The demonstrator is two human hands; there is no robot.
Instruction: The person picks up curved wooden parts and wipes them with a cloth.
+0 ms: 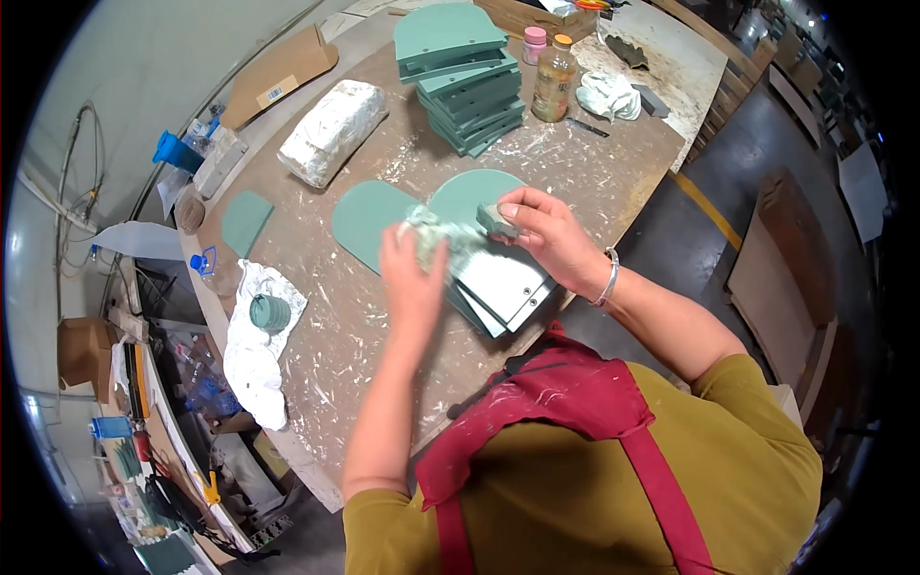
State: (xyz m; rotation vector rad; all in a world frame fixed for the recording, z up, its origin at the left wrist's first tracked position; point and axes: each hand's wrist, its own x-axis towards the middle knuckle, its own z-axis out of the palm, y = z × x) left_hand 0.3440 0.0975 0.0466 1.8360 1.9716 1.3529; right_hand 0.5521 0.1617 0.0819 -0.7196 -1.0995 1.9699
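My left hand (412,280), smeared by motion, is closed on a crumpled, green-stained cloth (431,240) above the table. My right hand (558,235) pinches a small grey-green block (494,221) between thumb and fingers; its exact kind is unclear. Beneath my hands lies a green round-ended panel (479,185). Nearer to me, a white face with small dark holes (503,284) rests over other green-edged pieces, partly hidden by the cloth. Another green rounded panel (367,218) lies flat just left of the cloth.
A tall stack of green panels (465,91) stands at the back, beside a bottle with an orange cap (554,84) and a pink jar (534,46). A white wrapped bundle (333,132) lies left of it. An open green tin (270,312) sits on white cloth (254,369).
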